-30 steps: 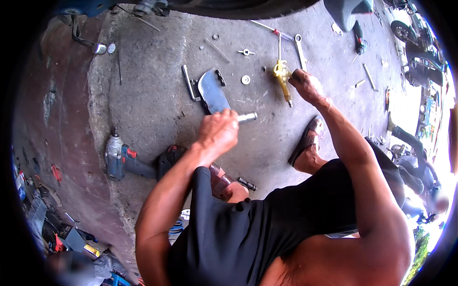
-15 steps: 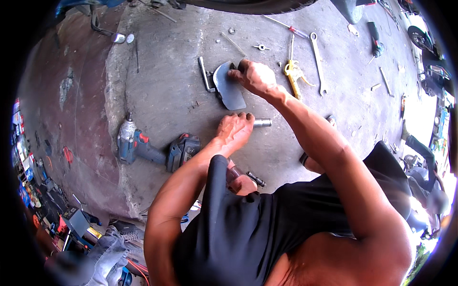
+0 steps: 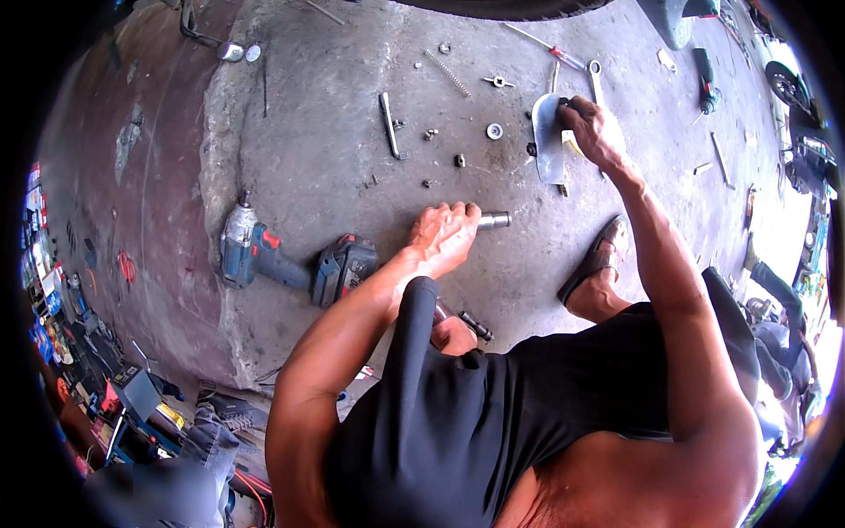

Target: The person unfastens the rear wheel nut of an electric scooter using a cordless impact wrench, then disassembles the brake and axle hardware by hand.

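Note:
My right hand (image 3: 600,134) is closed on the edge of a curved, grey plate (image 3: 547,145), which it holds over the concrete floor. Partly hidden behind the plate is a yellow blow gun (image 3: 572,143). My left hand (image 3: 444,236) is wrapped round a shiny metal cylinder (image 3: 495,220), whose end sticks out to the right. Left of the plate, loose on the floor, are a small round washer (image 3: 495,131), an L-shaped wrench (image 3: 390,128) and a few small metal parts. A coil spring (image 3: 447,72) and a small cross-shaped part (image 3: 498,81) lie farther off.
A cordless impact wrench (image 3: 264,251) lies left of my left hand. At the far right are a screwdriver (image 3: 563,56), a combination wrench (image 3: 596,81) and a green-black power tool (image 3: 706,81). My sandalled foot (image 3: 598,273) rests on the floor. A tyre (image 3: 510,7) crosses the top edge.
My right hand has carried the plate to the right, uncovering the washer and small parts on the floor. My left hand has stayed on the cylinder. The view has shifted slightly.

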### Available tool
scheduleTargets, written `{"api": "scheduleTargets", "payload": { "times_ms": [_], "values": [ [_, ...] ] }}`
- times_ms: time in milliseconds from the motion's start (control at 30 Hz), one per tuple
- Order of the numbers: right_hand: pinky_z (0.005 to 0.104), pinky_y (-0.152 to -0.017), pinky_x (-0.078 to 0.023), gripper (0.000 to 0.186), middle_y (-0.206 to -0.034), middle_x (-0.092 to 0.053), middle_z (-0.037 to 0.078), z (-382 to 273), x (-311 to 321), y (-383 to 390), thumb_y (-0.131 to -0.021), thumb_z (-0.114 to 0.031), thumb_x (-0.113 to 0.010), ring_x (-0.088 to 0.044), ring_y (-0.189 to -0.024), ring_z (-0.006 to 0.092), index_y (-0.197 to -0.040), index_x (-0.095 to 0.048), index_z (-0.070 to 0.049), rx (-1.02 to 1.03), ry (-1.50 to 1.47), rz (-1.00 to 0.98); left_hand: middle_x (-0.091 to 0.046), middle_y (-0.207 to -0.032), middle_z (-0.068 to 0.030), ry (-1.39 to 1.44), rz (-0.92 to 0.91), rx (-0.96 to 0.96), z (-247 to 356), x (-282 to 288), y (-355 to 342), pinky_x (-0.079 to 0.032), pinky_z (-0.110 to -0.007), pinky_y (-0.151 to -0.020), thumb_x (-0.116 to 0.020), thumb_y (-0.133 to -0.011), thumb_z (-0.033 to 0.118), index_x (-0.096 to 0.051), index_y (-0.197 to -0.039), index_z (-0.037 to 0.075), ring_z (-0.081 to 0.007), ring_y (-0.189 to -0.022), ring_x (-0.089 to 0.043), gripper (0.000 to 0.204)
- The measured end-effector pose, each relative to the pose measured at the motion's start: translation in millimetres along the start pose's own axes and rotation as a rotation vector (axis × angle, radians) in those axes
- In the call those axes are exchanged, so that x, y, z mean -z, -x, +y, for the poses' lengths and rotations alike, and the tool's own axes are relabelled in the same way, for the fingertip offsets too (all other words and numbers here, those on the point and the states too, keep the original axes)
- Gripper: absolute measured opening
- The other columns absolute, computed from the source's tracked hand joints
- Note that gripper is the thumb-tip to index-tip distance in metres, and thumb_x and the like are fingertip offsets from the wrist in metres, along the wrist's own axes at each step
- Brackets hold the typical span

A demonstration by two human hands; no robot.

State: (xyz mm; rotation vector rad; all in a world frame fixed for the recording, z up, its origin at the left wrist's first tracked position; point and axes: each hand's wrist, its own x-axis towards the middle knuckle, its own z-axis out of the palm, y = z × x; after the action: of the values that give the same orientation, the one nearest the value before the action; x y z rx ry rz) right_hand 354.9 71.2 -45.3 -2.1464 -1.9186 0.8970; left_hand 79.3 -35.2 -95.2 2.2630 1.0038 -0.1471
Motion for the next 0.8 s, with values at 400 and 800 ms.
{"api": "scheduleTargets", "payload": {
  "times_ms": [400, 800],
  "values": [
    [0.0374, -0.058, -0.049, 0.028, -0.073, -0.062, 0.015, -16.0, -45.3, 23.3, -0.081, -0.029, -0.071, -0.062, -0.064, 0.0271, -0.094, -0.06, -0.008, 0.146, -0.005, 0.332, -0.062, -0.092, -0.0174, 0.116, 0.009, 0.052, 2.7, 19.4, 4.3, -0.051, -0.046, -0.071, -0.069, -0.076, 0.023, -0.052, -0.111, 0.001, -0.0355, -0.083, -0.062, 0.045],
    [0.045, -0.074, -0.05, 0.032, -0.084, -0.064, 0.022, -81.9, -104.6, 22.5, -0.085, -0.032, -0.056, -0.064, -0.083, 0.0363, -0.095, -0.061, -0.002, 0.01, -0.095, -0.264, -0.064, -0.081, -0.0175, 0.581, 0.47, 0.469, -16.1, 34.0, -10.9, -0.05, -0.035, -0.066, -0.069, -0.079, 0.02, -0.057, -0.104, 0.004, -0.0255, -0.075, -0.065, 0.032]
  ]
}}
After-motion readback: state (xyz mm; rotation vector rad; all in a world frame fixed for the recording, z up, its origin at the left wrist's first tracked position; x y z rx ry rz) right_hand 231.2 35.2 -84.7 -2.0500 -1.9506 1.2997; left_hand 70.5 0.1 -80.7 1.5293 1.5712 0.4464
